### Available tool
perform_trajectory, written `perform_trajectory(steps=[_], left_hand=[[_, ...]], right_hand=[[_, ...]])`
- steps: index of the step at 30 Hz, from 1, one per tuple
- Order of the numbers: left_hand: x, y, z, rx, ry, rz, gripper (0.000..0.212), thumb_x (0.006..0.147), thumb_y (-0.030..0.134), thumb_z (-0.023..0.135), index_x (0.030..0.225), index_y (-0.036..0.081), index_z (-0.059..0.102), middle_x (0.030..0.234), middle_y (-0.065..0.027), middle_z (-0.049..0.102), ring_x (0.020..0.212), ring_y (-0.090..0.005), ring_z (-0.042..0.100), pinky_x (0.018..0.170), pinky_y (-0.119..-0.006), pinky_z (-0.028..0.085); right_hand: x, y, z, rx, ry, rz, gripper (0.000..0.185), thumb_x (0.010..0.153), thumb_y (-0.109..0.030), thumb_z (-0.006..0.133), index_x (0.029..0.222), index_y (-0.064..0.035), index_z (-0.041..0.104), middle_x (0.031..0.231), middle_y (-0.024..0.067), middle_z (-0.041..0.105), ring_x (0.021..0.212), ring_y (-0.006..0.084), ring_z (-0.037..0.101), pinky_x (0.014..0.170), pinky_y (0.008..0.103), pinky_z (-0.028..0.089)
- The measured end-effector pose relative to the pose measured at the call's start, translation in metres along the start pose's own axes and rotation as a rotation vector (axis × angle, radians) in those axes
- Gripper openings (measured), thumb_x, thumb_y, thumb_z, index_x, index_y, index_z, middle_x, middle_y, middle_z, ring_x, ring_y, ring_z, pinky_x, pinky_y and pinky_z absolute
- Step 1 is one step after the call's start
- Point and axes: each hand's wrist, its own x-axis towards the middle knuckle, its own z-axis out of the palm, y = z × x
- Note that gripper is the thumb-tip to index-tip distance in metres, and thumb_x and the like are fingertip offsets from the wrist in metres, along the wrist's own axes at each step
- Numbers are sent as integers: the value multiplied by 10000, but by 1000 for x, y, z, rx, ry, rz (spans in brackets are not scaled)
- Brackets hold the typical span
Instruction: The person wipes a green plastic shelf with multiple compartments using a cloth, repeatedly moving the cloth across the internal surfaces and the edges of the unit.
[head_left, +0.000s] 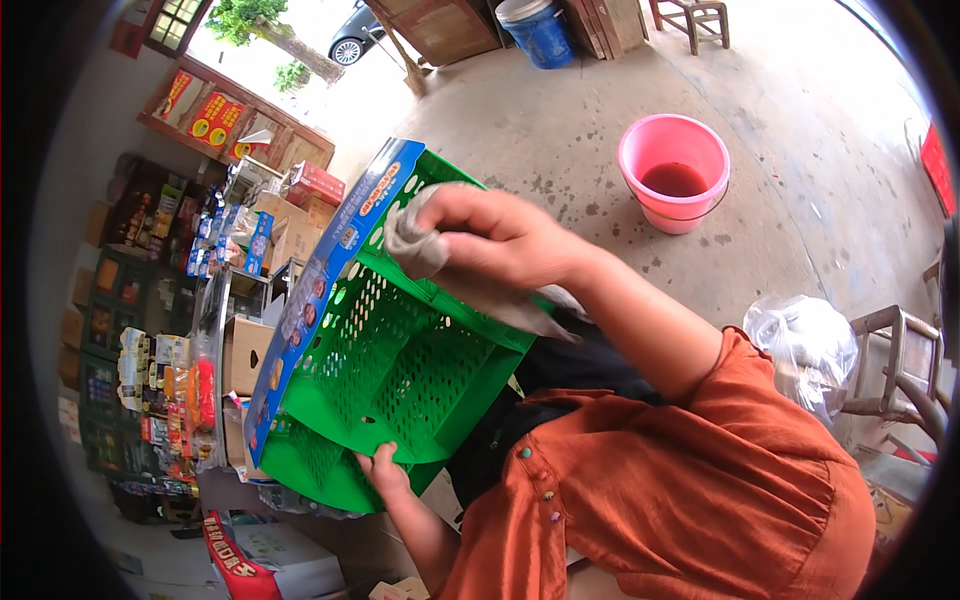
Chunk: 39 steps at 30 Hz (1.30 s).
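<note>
A green plastic display rack (457, 409) with perforated walls and several compartments stands tilted before me. A blue printed strip (330, 277) bearing writing and pictures runs along its left side. My left hand (386, 472) grips the curved lower edge of one compartment, thumb inside. My right hand (502, 240) is raised at the rack's upper part, fingers closed around a bunched grey cloth (416, 236). A loose end of the cloth hangs below that hand. Whether the cloth touches the rack cannot be told.
A pink bucket (637, 150) holding dark reddish liquid stands on the wet-spotted concrete floor (585, 157). Shelves of packaged goods (169, 390) and cardboard boxes (247, 349) line the left. At right are a filled plastic bag (802, 352) and a wooden stool (896, 360). A blue bucket (536, 34) stands farther back.
</note>
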Motion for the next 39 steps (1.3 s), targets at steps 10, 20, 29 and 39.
perform_trajectory(steps=[10, 20, 29, 39], left_hand=[[-1, 10, 4, 0, -30, -42, 735, 751, 2, 549, 1482, -17, 474, 1273, -67, 599, 968, -158, 559, 812, -284, 467], [1, -1, -7, 19, -70, -9, 781, 735, 19, 572, 1503, -4, 432, 1385, -90, 538, 1145, -205, 541, 881, -308, 476], [0, 11, 9, 56, -99, 22, 800, 734, 30, 575, 1516, -1, 408, 1396, -99, 529, 1192, -232, 534, 964, -346, 467], [2, 12, 12, 72, -72, 42, 788, 731, 17, 550, 1508, 4, 421, 1424, -102, 520, 1234, -256, 533, 1026, -362, 444]], right_hand=[[55, 99, 36, -521, -99, 201, 311, 932, -150, 634, 1238, -114, 674, 1162, 165, 714, 1118, 363, 672, 959, 453, 528], [87, 157, 52, -759, -361, 473, 444, 874, -91, 577, 1301, -144, 685, 1296, 160, 676, 1223, 373, 632, 1053, 461, 501], [67, 188, 47, -894, -285, 473, 469, 906, -188, 618, 1354, -49, 636, 1456, 170, 569, 1393, 340, 507, 1152, 428, 431], [93, 162, 52, -834, -314, 768, 334, 919, -207, 624, 1181, -61, 771, 1263, 186, 717, 1189, 358, 684, 1001, 451, 546]])
